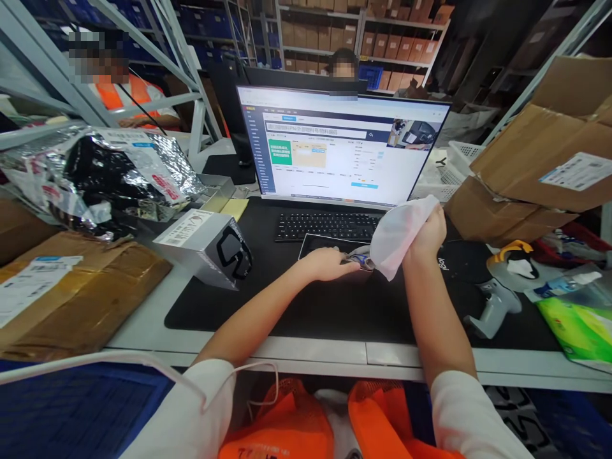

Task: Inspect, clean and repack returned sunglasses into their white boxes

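Observation:
My right hand (428,233) is closed on a whitish, translucent pouch (399,236), held up in front of the monitor's lower right corner. At the pouch's lower left edge, my left hand (327,263) is closed at a small greyish item with blue bits (361,256). Its kind I cannot make out, since fingers and pouch partly cover it. Under the left hand lies a flat black piece with a pale edge (313,243). Left of it, on the mat, stands a grey-white box (205,245) printed with black eyewear.
The monitor (335,146) and keyboard (325,226) stand behind my hands on a black mat (287,312). A barcode scanner (495,309), tape roll (511,258) and green packet (578,328) lie right. Cartons (540,159) (81,293) flank both sides; a silvery bag (109,172) lies left.

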A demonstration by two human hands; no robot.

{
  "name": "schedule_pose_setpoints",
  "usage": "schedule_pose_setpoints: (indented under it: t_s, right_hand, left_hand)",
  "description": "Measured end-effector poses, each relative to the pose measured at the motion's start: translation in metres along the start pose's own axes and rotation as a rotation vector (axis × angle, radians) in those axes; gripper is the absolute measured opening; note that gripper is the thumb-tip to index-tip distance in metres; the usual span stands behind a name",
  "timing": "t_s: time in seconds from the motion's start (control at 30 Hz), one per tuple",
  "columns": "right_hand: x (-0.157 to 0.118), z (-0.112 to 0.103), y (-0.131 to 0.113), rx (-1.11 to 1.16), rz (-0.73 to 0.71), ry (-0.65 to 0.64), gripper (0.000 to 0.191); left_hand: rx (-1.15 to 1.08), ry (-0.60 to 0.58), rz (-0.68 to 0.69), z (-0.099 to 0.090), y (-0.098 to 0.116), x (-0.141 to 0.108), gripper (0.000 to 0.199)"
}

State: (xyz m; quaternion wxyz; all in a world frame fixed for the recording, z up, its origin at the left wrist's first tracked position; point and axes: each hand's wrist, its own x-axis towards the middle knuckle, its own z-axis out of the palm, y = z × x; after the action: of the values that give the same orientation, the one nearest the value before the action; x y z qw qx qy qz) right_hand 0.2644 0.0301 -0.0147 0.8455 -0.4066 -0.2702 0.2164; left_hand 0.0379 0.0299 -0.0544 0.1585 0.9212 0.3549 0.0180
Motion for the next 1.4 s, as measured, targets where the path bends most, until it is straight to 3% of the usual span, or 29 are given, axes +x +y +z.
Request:
schedule_pose_setpoints:
  t_s: [0.1, 0.23, 0.33, 0.4, 0.43, 0.5, 0.6, 0.67, 0.73, 0.87, 0.93, 1.0, 1.1, 1.2, 1.4]
  right_hand:
    - [-0.016, 0.008, -0.001, 0.042, 0.025, 0.011, 0.019]
    - [-0.028, 0.012, -0.003, 0.011, 0.025, -0.016, 0.025]
    - [-0.034, 0.013, -0.005, 0.016, 0.014, -0.003, 0.029]
    - [-0.040, 0.013, -0.006, 0.049, 0.062, -0.018, 0.031]
    - [-0.043, 0.014, -0.007, 0.075, 0.105, -0.042, 0.031]
    - [-0.049, 0.016, -0.008, 0.139, 0.198, -0.107, 0.030]
    - [-0.052, 0.018, -0.014, 0.257, 0.267, -0.226, 0.026]
    - [-0.047, 0.016, -0.020, 0.322, 0.229, -0.344, 0.022]
    - [-0.038, 0.011, -0.026, 0.318, 0.131, -0.466, 0.022]
    - [-0.022, -0.003, -0.031, 0.075, 0.068, -0.672, 0.052]
    - [-0.022, -0.006, -0.030, -0.043, 0.096, -0.777, 0.065]
    - [-0.027, -0.004, -0.029, -0.061, 0.101, -0.839, 0.072]
    - [-0.038, 0.003, -0.031, -0.015, 0.125, -0.854, 0.071]
    - [-0.044, 0.007, -0.034, 0.000, 0.134, -0.819, 0.059]
    - [-0.049, 0.011, -0.027, 0.009, -0.007, -0.620, 0.049]
  left_hand:
    - [0.014, -0.090, -0.064, 0.000, 0.004, 0.007, 0.078]
    - [0.042, 0.109, -0.073, -0.006, 0.013, -0.002, 0.057]
    - [-0.326, 0.431, 0.044, -0.010, 0.014, -0.013, 0.047]
    - [-0.733, 0.543, 0.124, -0.009, 0.015, -0.015, 0.050]
    - [-0.923, 0.511, 0.161, -0.006, 0.017, -0.015, 0.061]
    - [-1.200, 0.314, 0.185, 0.000, 0.022, -0.013, 0.082]
    - [-1.376, 0.049, 0.109, 0.006, 0.029, -0.011, 0.086]
    - [-1.391, 0.061, 0.081, 0.004, 0.028, -0.012, 0.083]
    - [-1.357, 0.206, 0.088, -0.003, 0.022, -0.014, 0.079]
    - [-1.243, 0.535, 0.075, -0.021, 0.002, -0.019, 0.073]
    - [-1.197, 0.586, 0.092, -0.027, -0.005, -0.021, 0.073]
    - [-1.147, 0.552, 0.122, -0.030, -0.010, -0.023, 0.073]
    - [-1.014, 0.489, 0.121, -0.030, -0.012, -0.025, 0.069]
    - [-0.892, 0.492, 0.089, -0.028, -0.013, -0.025, 0.067]
    - [-0.879, 0.491, 0.091, -0.024, -0.011, -0.023, 0.069]
